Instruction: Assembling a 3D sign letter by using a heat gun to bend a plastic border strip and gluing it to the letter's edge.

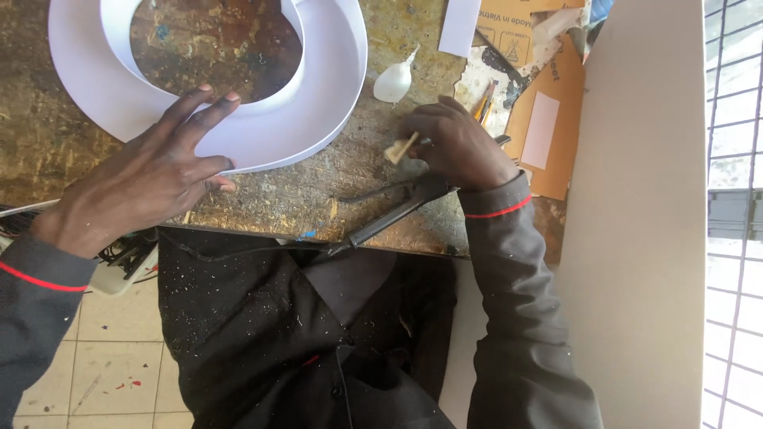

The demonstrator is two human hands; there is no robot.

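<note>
White plastic ring [318, 103] under flat left hand [151, 179].
Left fingers spread open, pressing its near rim; right hand [457, 147], well apart rightwards, pinches a small stick [400, 149], tip angled toward the ring.

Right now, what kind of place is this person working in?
Probably a small craft workshop. The worn, stained workbench holds a curved white strip, a dark metal tool and cardboard pieces, and the floor is tiled.
</note>
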